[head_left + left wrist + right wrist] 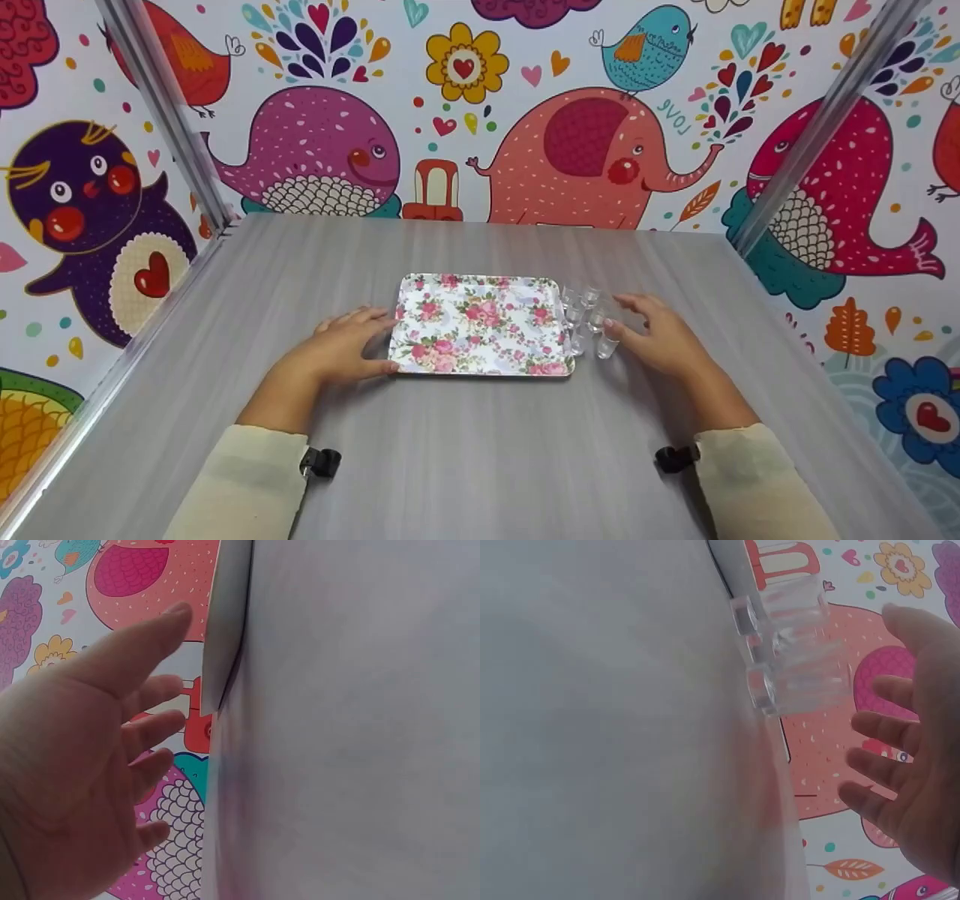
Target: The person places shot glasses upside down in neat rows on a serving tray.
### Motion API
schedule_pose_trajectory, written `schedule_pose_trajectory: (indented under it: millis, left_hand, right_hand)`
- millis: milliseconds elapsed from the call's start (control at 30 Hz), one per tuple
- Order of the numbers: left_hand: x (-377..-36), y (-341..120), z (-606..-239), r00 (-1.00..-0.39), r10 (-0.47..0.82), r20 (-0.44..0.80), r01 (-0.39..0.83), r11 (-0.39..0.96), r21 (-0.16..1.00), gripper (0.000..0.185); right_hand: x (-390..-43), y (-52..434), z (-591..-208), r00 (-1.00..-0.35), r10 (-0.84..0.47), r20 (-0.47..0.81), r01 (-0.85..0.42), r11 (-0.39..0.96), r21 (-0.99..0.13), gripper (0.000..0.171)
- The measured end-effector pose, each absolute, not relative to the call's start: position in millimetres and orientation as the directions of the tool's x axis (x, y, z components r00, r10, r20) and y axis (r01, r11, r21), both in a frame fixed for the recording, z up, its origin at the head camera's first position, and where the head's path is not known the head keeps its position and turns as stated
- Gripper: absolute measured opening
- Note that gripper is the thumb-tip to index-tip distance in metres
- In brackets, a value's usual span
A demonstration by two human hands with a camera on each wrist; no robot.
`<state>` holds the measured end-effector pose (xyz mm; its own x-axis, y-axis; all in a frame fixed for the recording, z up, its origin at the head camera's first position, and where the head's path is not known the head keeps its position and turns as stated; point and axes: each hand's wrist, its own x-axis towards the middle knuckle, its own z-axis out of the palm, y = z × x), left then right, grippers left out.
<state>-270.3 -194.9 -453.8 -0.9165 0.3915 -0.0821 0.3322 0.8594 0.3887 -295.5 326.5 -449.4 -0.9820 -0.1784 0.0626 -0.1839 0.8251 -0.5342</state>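
A floral tray [480, 324] lies flat on the grey table. My left hand [349, 346] is open beside the tray's left edge, thumb near its front left corner; the left wrist view shows its spread fingers [154, 690] next to the tray edge [225, 630]. Several small clear glasses [589, 322] stand in a cluster just right of the tray. My right hand [654, 334] is open right of the cluster, fingertips close to the nearest glass [606, 346]. In the right wrist view the glasses [799, 667] stand apart from the open right hand [907, 757].
The grey table [480, 457] is walled by bright cartoon wallpaper at the back and both sides. Two slanted metal poles [169, 112] [821, 124] rise at its rear corners. Cream sleeves cover both forearms.
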Motion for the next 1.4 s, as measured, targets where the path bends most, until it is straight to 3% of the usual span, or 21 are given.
schedule_pose_trajectory:
  millis: [600,1400]
  left_hand:
    - [-271,-196,-456,-0.905,0.418,-0.084,0.358,0.851,0.384,0.079]
    - [-274,-195,-460,-0.882,0.445,-0.154,0.319,0.806,0.499,0.084]
  right_hand:
    - [-300,335,-458,-0.973,-0.201,-0.113,-0.092,0.787,-0.610,0.063]
    - [-303,337,-476,-0.951,-0.302,-0.071,-0.184,0.731,-0.657,0.037]
